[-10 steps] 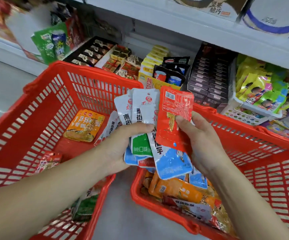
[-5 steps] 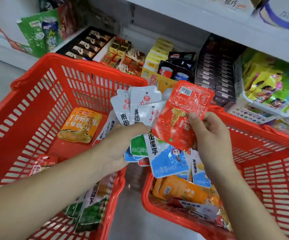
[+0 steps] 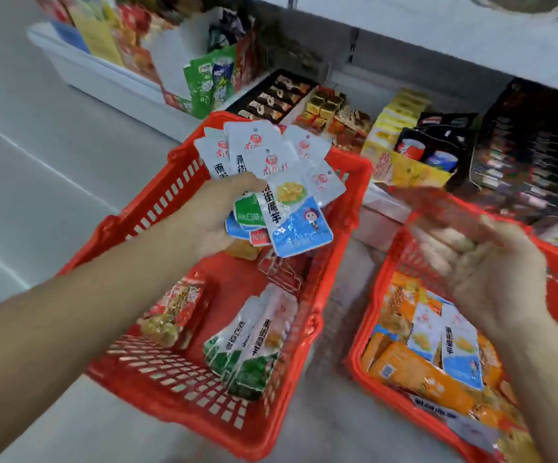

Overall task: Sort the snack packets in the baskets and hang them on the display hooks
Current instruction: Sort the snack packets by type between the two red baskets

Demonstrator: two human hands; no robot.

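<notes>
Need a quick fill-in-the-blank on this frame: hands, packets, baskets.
1. The fan of white packets is gripped by the ____ hand.
2. The right hand holds ____.
3. The green-and-white packets lie in the basket on the person's ____.
4. That basket and the right basket are both coloured ____.
Missing: left; nothing; left; red.
</notes>
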